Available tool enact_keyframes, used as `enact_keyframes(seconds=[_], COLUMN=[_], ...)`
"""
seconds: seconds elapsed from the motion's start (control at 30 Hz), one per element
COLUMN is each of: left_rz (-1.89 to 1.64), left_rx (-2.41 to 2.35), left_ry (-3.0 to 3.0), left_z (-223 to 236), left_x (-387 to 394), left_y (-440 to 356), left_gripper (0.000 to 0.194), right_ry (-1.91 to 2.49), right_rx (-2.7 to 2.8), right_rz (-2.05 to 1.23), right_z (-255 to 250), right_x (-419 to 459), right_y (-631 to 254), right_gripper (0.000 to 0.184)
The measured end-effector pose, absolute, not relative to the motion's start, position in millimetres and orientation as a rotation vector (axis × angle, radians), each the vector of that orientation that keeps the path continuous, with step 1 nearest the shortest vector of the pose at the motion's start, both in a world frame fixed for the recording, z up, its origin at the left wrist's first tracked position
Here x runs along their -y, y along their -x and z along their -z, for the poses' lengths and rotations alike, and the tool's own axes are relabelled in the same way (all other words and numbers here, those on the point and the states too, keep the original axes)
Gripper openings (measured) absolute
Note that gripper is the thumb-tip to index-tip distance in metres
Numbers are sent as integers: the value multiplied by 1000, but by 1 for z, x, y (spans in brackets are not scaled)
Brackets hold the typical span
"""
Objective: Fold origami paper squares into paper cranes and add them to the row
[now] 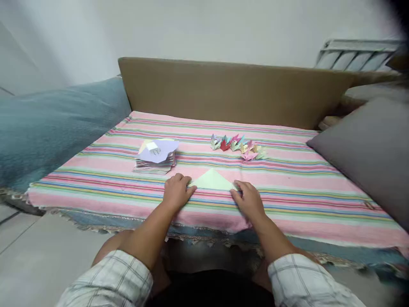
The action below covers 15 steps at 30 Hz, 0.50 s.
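A pale green sheet of paper (212, 180), folded into a triangle, lies on the striped cloth (287, 183) near its front edge. My left hand (177, 190) presses its curled fingers on the triangle's left corner. My right hand (247, 197) pinches down on the right corner. Both hands touch the paper along its bottom fold.
A stack of coloured paper squares (155, 157) sits behind my left hand. A row of several small folded paper figures (238, 146) lies further back to the right. A blue cushion (47, 128) is at left, a grey cushion (370, 153) at right, a brown headboard (230, 89) behind.
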<state>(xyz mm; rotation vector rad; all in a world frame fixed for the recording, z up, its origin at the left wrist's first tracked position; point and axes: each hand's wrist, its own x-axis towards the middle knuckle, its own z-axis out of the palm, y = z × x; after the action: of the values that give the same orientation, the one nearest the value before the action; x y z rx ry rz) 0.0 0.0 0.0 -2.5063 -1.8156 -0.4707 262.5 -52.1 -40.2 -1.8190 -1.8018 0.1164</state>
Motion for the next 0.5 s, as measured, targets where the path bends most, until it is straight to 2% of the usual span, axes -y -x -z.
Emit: enact_keyframes(seconds=[0.23, 0.5], left_rz=[468, 642], left_rx=[1864, 1862], left_ry=[2508, 2533], left_z=[4, 9], left_x=[0, -2], left_y=[-5, -4], left_gripper=[36, 32], right_ry=[1920, 1803], right_rx=[1780, 1729], right_rz=[-115, -156], right_z=[41, 39], right_x=[47, 45], right_y=[-259, -257], right_gripper=[40, 33])
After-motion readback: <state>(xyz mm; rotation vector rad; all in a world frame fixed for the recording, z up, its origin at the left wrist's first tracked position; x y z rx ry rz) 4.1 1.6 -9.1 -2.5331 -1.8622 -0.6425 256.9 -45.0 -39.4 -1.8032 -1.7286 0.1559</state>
